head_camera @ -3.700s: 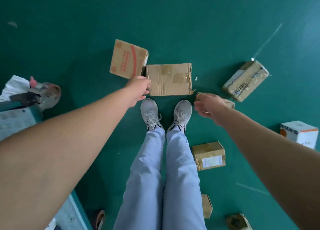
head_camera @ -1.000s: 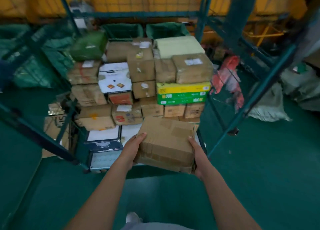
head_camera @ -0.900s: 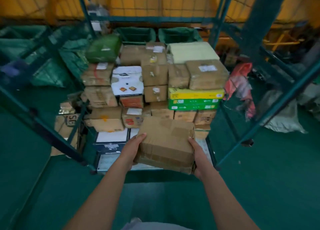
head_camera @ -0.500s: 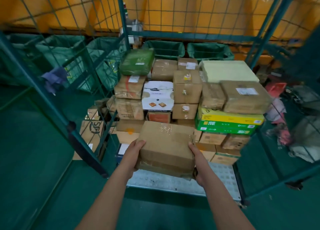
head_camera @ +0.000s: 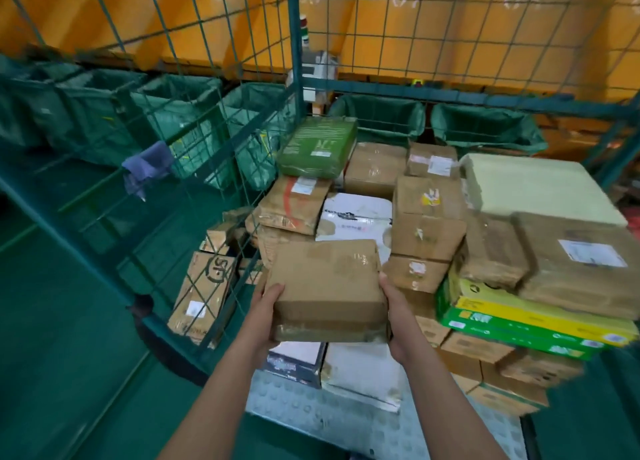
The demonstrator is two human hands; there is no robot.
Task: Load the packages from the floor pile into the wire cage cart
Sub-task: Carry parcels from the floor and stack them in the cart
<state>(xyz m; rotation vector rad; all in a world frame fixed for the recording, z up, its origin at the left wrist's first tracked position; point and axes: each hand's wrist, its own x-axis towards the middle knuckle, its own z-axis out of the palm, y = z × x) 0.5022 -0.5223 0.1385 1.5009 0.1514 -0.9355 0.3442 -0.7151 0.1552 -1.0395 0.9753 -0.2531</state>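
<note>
Head view. Brown cardboard package (head_camera: 327, 288), taped, held level between both hands above the front of the stack inside the wire cage cart (head_camera: 221, 120). Left hand (head_camera: 266, 307) grips the pkg's left edge w/ thumb lying on the top face; right hand (head_camera: 394, 312) grips the right edge, thumb along the side. Fingers of both hands are hidden under the pkg. Underside of the pkg not visible, so contact w/ the boxes below cannot be told.

Stack behind the pkg: green wrapped parcel (head_camera: 317, 146) at top left, white printed box (head_camera: 356, 215) partly covered by the held pkg, pale flat box (head_camera: 533, 184) at right rear, and yellow-and-green flat cartons (head_camera: 526, 324) at right, their far ends smeared by motion blur. Labels on most boxes too blurred to read.

Cart floor plate (head_camera: 332, 418) is studded metal, seen only at the front. Outside the left mesh wall a box w/ a circular mark (head_camera: 207, 286) leans against the wire, lower part cut by the frame bar. Green lined bins (head_camera: 381, 120) beyond the cart's back wall, partly screened by mesh.
</note>
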